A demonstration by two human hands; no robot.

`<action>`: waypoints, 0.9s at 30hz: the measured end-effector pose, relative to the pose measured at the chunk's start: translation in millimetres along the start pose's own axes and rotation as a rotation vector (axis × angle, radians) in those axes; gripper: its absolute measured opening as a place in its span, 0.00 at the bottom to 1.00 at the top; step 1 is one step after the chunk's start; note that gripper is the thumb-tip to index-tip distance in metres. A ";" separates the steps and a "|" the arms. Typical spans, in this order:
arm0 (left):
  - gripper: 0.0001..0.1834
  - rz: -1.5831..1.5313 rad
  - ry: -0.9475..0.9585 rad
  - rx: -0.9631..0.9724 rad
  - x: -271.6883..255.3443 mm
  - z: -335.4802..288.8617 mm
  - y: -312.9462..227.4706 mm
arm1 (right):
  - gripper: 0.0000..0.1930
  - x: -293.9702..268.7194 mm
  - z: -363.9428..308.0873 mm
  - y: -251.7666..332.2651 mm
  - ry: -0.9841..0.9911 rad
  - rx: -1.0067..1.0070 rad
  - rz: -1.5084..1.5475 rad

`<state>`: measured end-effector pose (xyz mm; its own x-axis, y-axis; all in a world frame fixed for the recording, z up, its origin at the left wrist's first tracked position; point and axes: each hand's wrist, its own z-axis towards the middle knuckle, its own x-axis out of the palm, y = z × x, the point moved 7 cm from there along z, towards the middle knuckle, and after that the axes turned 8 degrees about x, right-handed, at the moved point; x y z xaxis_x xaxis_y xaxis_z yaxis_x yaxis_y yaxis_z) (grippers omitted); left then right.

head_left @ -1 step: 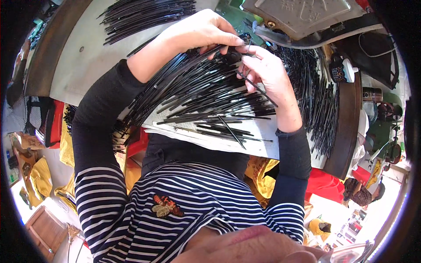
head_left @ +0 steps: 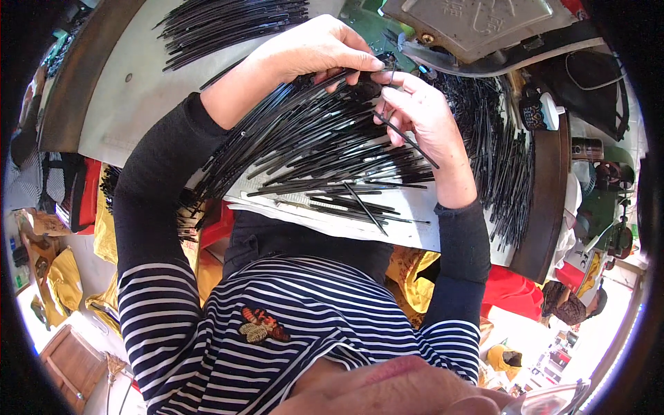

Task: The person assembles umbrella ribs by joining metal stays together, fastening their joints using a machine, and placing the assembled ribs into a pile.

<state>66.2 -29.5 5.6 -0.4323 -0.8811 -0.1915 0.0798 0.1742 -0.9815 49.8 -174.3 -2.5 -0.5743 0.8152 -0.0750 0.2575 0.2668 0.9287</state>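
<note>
My left hand (head_left: 321, 52) is closed above a heap of thin black rods (head_left: 297, 138), thumb and forefinger pinched together. A thin black rod runs from its fingers down to the left over the heap. My right hand (head_left: 423, 114) is closed just to the right, its fingertips close to the left ones. From its fingers another thin black rod (head_left: 415, 144) slants down across the palm towards the wrist. A dark, thin piece stands between the two hands, too small to make out. A single rod (head_left: 365, 207) lies crosswise over the near rods.
A bundle of black rods (head_left: 232, 28) lies at the far left of the pale table (head_left: 128, 104). More rods (head_left: 508, 187) are piled at the right. A grey metal machine part (head_left: 477, 31) stands beyond my hands. At the right edge sits a white-lidded cup (head_left: 546, 112).
</note>
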 end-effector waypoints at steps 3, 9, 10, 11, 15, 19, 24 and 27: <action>0.16 -0.037 -0.033 0.017 0.6 0.0 3.4 | 0.17 1.5 1.4 -2.8 0.053 0.015 0.123; 0.21 0.026 -0.039 0.056 2.7 -0.9 -1.3 | 0.17 32.7 -13.0 0.4 0.284 0.091 -0.078; 0.21 0.089 -0.058 0.088 1.7 -1.6 -5.7 | 0.16 36.9 -17.3 0.4 0.318 0.120 -0.077; 0.21 0.087 -0.058 0.088 2.2 -2.9 -7.1 | 0.16 34.7 -16.7 -0.8 0.294 0.123 -0.107; 0.21 0.166 0.075 0.079 11.6 -5.7 -5.1 | 0.14 12.0 -6.2 -12.1 0.127 0.091 -0.047; 0.17 0.284 0.181 0.052 16.6 -5.2 0.7 | 0.15 -10.7 1.0 -14.2 -0.001 0.041 0.049; 0.15 0.164 0.145 0.054 13.5 -4.2 4.4 | 0.12 -23.1 6.6 -14.2 0.043 -0.012 0.363; 0.15 0.117 0.154 0.039 14.7 -3.5 5.6 | 0.11 -30.2 9.3 -18.1 0.083 -0.029 0.454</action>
<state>57.2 -39.9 -2.6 -0.5497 -0.7779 -0.3044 0.1714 0.2516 -0.9525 69.7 -198.9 -20.4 -0.4692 0.8018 0.3701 0.4759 -0.1235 0.8708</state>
